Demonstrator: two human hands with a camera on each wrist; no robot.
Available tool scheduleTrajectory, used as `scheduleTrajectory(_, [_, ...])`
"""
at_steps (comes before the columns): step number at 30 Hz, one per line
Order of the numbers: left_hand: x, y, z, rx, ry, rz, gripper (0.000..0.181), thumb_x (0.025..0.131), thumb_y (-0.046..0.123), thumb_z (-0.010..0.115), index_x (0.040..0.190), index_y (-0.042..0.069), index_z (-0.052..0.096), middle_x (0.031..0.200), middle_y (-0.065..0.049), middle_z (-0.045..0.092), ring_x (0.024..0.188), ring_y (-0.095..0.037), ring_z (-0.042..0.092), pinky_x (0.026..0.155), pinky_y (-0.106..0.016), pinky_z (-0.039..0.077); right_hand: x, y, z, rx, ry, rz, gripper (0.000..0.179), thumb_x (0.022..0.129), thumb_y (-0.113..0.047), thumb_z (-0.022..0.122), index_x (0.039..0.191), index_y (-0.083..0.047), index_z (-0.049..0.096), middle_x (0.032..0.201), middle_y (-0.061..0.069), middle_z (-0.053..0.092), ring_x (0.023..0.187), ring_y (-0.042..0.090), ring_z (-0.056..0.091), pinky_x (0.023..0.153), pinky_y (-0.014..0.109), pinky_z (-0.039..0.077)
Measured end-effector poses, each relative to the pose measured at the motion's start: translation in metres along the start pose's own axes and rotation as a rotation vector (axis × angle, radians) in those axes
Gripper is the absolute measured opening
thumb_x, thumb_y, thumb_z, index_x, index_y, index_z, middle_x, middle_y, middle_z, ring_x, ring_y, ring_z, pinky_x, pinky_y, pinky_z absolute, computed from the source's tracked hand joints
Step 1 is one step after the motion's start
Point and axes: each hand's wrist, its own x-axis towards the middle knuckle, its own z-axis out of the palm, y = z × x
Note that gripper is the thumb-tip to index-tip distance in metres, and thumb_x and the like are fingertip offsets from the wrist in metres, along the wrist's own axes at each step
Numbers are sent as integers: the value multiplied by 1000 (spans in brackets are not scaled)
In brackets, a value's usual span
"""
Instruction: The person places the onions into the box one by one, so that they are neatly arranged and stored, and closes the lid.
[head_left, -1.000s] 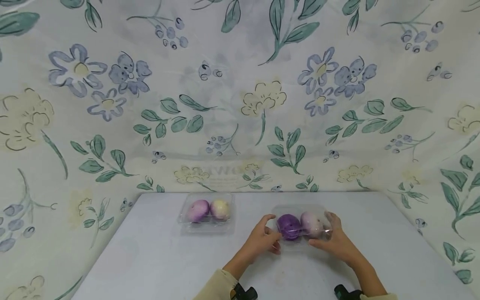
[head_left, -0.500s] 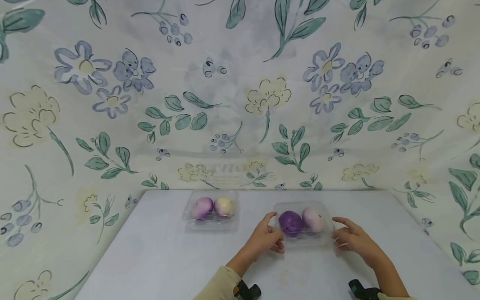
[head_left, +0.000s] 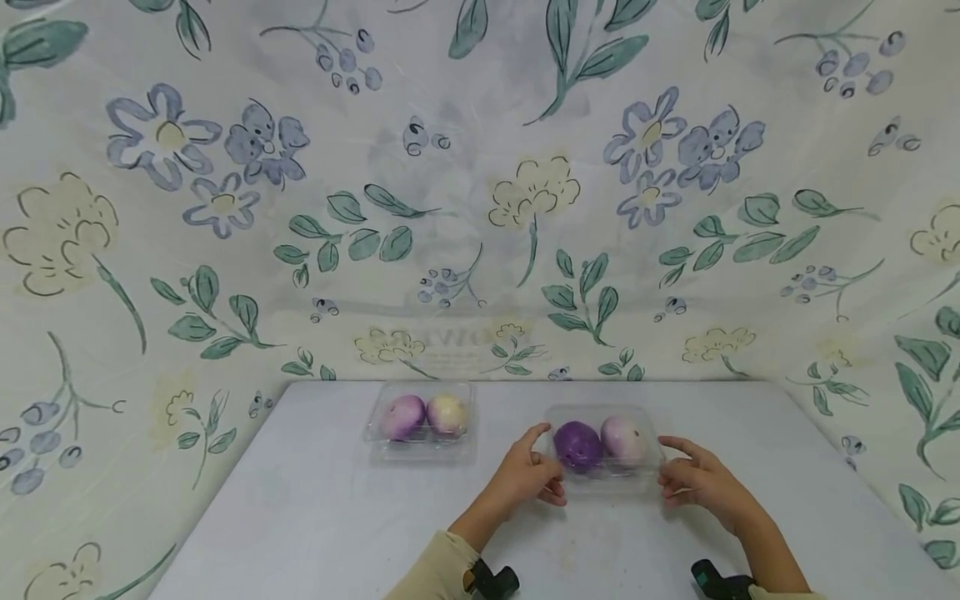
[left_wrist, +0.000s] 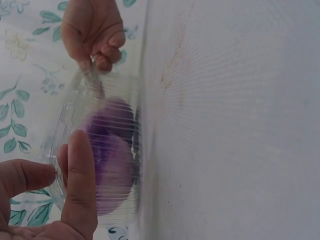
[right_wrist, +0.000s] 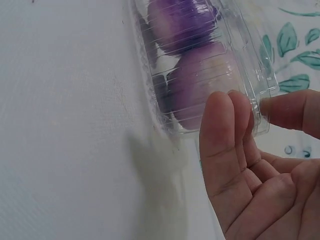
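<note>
A clear plastic clamshell box (head_left: 645,483) sits right of the table's middle. Inside lie a dark purple, onion-like ball (head_left: 577,446) and a paler pinkish-purple one (head_left: 624,440). My left hand (head_left: 525,475) is at the box's left end; in the left wrist view its thumb and fingers (left_wrist: 80,175) pinch the rim. At the opposite end my right hand (head_left: 705,479) does likewise, and the right wrist view has the rim between its fingers (right_wrist: 217,125) and thumb. Ridged clear walls partly blur the contents in both wrist views.
A second clear box (head_left: 420,452) stands at the back left of the white table (head_left: 300,508). It holds a pink-purple onion-like ball (head_left: 405,415) and a cream-and-purple one (head_left: 447,414). A flower-patterned cloth (head_left: 465,183) hangs behind the table and along its sides.
My right hand first reached over the box's right part, then drew back to the right, and is now at its right end rim. My left hand has stayed at the left end.
</note>
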Motion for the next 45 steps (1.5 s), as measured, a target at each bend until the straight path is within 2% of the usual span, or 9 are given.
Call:
scheduleTrajectory(11, [-2, 0, 0, 34, 1, 8, 80, 84, -6, 61, 155, 7, 27, 62, -3, 56, 49, -11, 57, 58, -39, 61, -5, -2, -1, 15, -28, 15, 66, 97, -13, 55, 147, 14, 22, 89, 4, 65, 76, 13, 61, 73, 33, 59])
scheduleTrajectory(17, [-5, 10, -8, 206, -16, -27, 76, 88, 9, 69, 154, 12, 30, 84, -12, 64, 61, -19, 64, 55, -39, 60, -8, -3, -6, -63, 28, 37, 70, 97, -20, 61, 150, 7, 24, 105, 14, 67, 90, 20, 66, 78, 40, 60])
scheduleTrajectory(21, [-6, 14, -18, 483, 4, 128, 68, 90, 26, 72, 147, 8, 40, 107, -17, 63, 76, -25, 67, 59, -36, 59, -11, -6, -8, -208, 186, -35, 66, 97, -22, 63, 149, 2, 31, 124, 25, 61, 102, 31, 67, 76, 40, 60])
scheduleTrajectory(26, [0, 12, -22, 723, 17, 354, 67, 88, 35, 74, 144, 7, 48, 140, -20, 51, 120, -33, 58, 94, -45, 54, -7, -9, 3, -315, 258, -232, 74, 93, -28, 69, 154, -7, 31, 154, 26, 35, 125, 50, 54, 88, 51, 57])
scheduleTrajectory(28, [1, 10, -20, 734, -28, 369, 70, 87, 36, 75, 146, 11, 47, 153, -18, 40, 135, -36, 47, 101, -51, 49, -4, -8, 10, -340, 223, -267, 80, 91, -30, 72, 155, -10, 29, 160, 24, 26, 129, 54, 48, 93, 57, 53])
scheduleTrajectory(31, [4, 6, -16, 727, -77, 361, 70, 88, 35, 75, 148, 14, 46, 162, -15, 29, 144, -35, 38, 101, -47, 51, 1, -3, 17, -391, 167, -289, 85, 88, -33, 75, 156, -8, 29, 163, 22, 19, 129, 58, 45, 97, 60, 49])
scheduleTrajectory(36, [6, 4, -12, 695, -75, 350, 64, 89, 29, 75, 146, 13, 50, 163, -15, 26, 137, -36, 48, 98, -44, 53, 4, -3, 18, -453, 148, -321, 85, 88, -35, 74, 153, -1, 31, 163, 22, 17, 127, 59, 45, 100, 62, 46])
scheduleTrajectory(40, [8, 4, -11, 671, -29, 314, 62, 87, 30, 76, 142, 12, 54, 161, -20, 28, 129, -38, 55, 106, -55, 45, 5, -3, 21, -455, 156, -300, 83, 90, -37, 72, 153, -1, 31, 163, 22, 16, 129, 58, 45, 102, 63, 44])
scheduleTrajectory(45, [11, 6, -17, 655, -11, 271, 60, 86, 27, 77, 140, 12, 56, 159, -22, 30, 118, -37, 63, 99, -52, 51, 12, 0, 30, -417, 169, -248, 84, 90, -40, 70, 155, -6, 30, 163, 22, 15, 139, 52, 34, 110, 63, 34])
